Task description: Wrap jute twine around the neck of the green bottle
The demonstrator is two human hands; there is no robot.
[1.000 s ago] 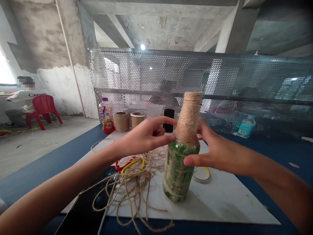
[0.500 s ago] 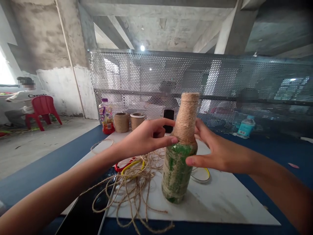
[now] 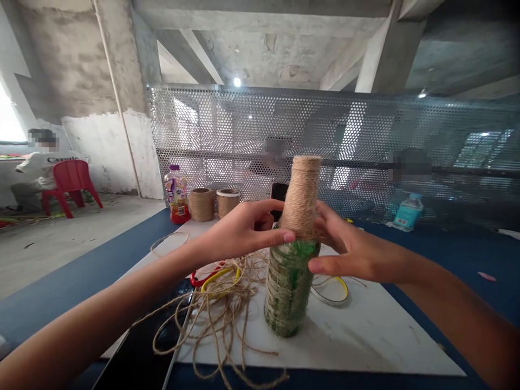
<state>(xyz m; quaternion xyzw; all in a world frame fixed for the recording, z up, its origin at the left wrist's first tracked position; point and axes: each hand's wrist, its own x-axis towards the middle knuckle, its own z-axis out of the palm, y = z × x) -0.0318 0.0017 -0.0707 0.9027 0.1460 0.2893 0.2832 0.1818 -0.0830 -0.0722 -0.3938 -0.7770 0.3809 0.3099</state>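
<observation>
A green glass bottle (image 3: 290,287) stands on a white board (image 3: 345,336), tilted slightly to the right. Tan twine (image 3: 303,195) is wound closely around its neck and shoulder, while the green body shows streaks of pale residue. My left hand (image 3: 252,227) grips the shoulder from the left, its thumb on the lower edge of the twine and its fingers partly behind. From the right, my right hand (image 3: 349,246) holds the bottle with the thumb on the green body and the other fingers behind the neck. Loose twine (image 3: 223,314) lies tangled to the left.
Red-handled and yellow-handled scissors (image 3: 219,281) lie under the tangle, near a dark flat screen (image 3: 138,346). Farther back are a drink bottle (image 3: 177,197), two twine rolls (image 3: 202,206), a phone (image 3: 279,192) and a blue-labelled bottle (image 3: 408,211). A yellow-white tape ring (image 3: 335,292) sits right of the bottle.
The green bottle has shifted slightly left and turned, showing a more streaked side. Both hands stay around it, with the right fingers moved a little. The phone behind is now more covered.
</observation>
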